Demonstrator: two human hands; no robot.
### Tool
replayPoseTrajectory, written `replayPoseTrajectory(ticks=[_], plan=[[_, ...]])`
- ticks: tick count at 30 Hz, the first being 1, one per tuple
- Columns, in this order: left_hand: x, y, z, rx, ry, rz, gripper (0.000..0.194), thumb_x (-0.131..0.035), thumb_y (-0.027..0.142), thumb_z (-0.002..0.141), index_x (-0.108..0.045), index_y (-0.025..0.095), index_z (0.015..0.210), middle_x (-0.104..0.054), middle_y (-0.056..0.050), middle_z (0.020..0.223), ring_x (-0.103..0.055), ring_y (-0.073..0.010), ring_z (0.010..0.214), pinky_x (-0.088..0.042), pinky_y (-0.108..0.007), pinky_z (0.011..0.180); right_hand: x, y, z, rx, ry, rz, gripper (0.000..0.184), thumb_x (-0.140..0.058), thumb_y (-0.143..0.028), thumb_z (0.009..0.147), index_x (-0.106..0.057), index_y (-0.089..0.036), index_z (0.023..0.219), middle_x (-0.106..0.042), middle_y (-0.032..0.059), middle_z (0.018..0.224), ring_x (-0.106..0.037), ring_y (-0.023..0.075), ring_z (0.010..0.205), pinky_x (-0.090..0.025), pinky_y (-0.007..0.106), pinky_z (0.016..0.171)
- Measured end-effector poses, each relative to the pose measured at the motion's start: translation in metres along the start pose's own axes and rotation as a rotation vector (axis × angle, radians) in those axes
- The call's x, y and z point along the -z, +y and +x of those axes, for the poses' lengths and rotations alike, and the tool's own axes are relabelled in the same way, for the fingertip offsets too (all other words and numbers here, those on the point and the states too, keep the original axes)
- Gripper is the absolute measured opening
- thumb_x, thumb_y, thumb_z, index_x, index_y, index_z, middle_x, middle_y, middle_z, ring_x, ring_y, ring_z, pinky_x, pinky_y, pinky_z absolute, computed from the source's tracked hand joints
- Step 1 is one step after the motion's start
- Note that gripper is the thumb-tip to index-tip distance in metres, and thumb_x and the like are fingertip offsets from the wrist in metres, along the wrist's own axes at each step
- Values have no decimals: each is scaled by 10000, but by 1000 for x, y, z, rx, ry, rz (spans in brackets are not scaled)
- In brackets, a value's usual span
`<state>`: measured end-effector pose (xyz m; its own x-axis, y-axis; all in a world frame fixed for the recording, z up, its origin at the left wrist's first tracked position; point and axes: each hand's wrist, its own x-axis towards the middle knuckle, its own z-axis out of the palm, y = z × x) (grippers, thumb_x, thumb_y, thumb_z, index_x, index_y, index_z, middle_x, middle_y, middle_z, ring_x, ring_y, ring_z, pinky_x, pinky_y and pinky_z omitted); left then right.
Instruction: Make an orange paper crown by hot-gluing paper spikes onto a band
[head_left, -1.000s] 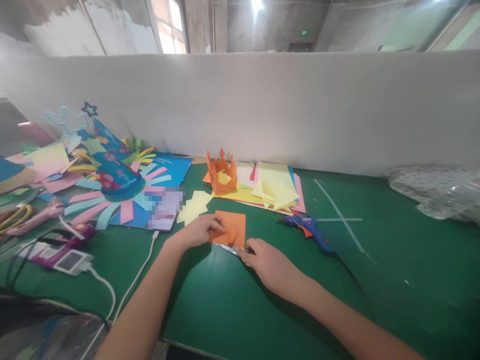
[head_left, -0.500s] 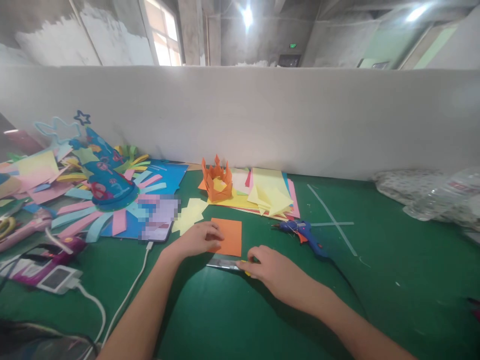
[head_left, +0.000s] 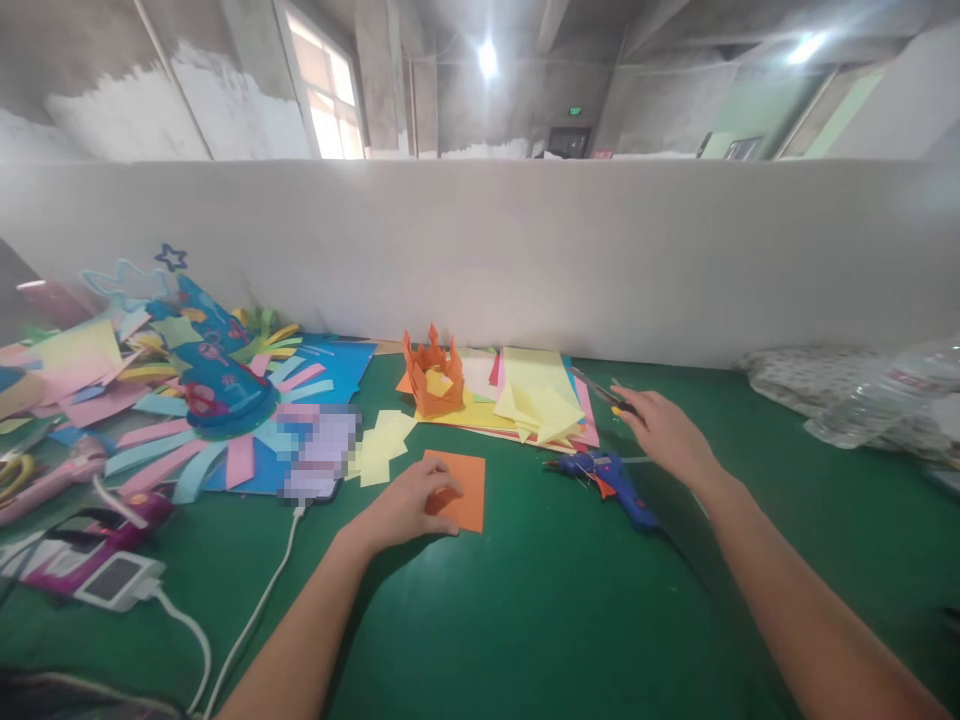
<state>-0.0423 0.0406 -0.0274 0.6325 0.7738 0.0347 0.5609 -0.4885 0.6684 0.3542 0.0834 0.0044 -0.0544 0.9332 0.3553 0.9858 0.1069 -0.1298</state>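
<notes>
Across the green tabletop (head_left: 525, 630): an orange sheet (head_left: 471, 490) lies flat near the middle, in front of an orange paper crown (head_left: 433, 395) and left of a blue glue gun (head_left: 611, 485).
Transparent bottle (head_left: 874, 400): tilted over beside a patterned cloth (head_left: 787, 385) at the far right; whether any liquid is inside, I cannot tell.
Right hand (head_left: 667, 430): fingers closed round the handle of a bladed tool (head_left: 592, 387), beyond the glue gun and near the stacked paper (head_left: 536, 365); whether the tool touches the table, I cannot tell.
Left hand (head_left: 412, 505): fingers loosely spread over the sheet's left part, thumb by its near edge, pinching nothing.
Crown: open-topped, upright at the left end of the stacked paper; yellow paper shows within its wall and seems to sit inside. Its thin points would probably bend easily.
Orange sheet: roughly square, likely very light, easy to slide or crease; best steadied with flat fingers or lifted by a corner, the free right-hand edge being simplest to reach.
Bladed tool: stiff, light and likely sharp; the yellow-marked handle is the place to grip.
</notes>
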Motion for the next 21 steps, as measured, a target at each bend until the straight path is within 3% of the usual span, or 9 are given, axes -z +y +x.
replayPoseTrajectory(ticks=[3, 5, 7, 9, 11, 13, 17, 21], plan=[[-1, 3, -1, -14, 15, -13, 327, -642, 434, 727, -599, 239, 986, -510, -53, 1034, -486, -206, 965, -420, -321, 811, -10, 10, 10, -28, 29, -64, 419, -360, -300, 884, -518, -154, 1244, -609, 161, 1101, -574, 299, 966, -482, 414, 748], [-1, 5, -1, -29, 31, 3, 291, -634, 421, 738, -603, 234, 958, -521, -51, 1021, -475, -208, 976, -415, -325, 822, -9, -2, 9, -43, 43, -83, 433, -385, -328, 875, -524, -150, 1244, -601, 173, 1126, -571, 323, 974, -485, 443, 744], [-1, 8, 0, -44, 38, 20, 261, -632, 405, 744, -606, 229, 935, -532, -49, 1014, -471, -210, 980, -411, -327, 830, -3, -30, -1, 11, 75, -24, 441, -385, -358, 881, -530, -150, 1241, -587, 167, 1161, -553, 327, 1024, -471, 465, 802], [-2, 10, 1, -61, 28, 16, 228, -622, 374, 757, -604, 229, 932, -544, -47, 1018, -475, -208, 984, -407, -326, 842, 2, -70, -18, 155, 32, 154, 407, -365, -345, 901, -534, -193, 1238, -601, 117, 1172, -545, 273, 1070, -455, 432, 878], [-4, 12, 2, -70, 7, -17, 212, -596, 342, 780, -593, 232, 961, -558, -47, 1024, -484, -202, 988, -409, -322, 849, 1, -110, -35, 382, -122, 266, 377, -374, -301, 907, -525, -236, 1246, -614, 74, 1178, -544, 227, 1087, -435, 412, 927], [-5, 12, 2, -68, -5, -49, 256, -571, 331, 797, -571, 239, 1036, -556, -59, 1066, -486, -204, 1007, -413, -324, 856, -7, -142, -48, 513, -260, 311, 410, -383, -238, 899, -464, -243, 1301, -552, 63, 1275, -515, 206, 1141, -419, 399, 960], [-6, 9, 0, -57, 49, 28, 429, -610, 375, 763, -516, 268, 1167, -485, -78, 1201, -425, -244, 1114, -340, -398, 962, -32, -172, -51, 500, -347, 205, 454, -352, -164, 890, -417, -159, 1339, -432, 130, 1379, -404, 250, 1258, -358, 463, 1008], [-5, 9, 0, -53, 54, 83, 361, -610, 394, 765, -547, 260, 1094, -496, -65, 1135, -426, -246, 1084, -327, -417, 950, -48, -180, -45, 451, -333, 137, 450, -377, -169, 889, -415, -111, 1334, -436, 197, 1356, -408, 287, 1249, -356, 487, 991]])
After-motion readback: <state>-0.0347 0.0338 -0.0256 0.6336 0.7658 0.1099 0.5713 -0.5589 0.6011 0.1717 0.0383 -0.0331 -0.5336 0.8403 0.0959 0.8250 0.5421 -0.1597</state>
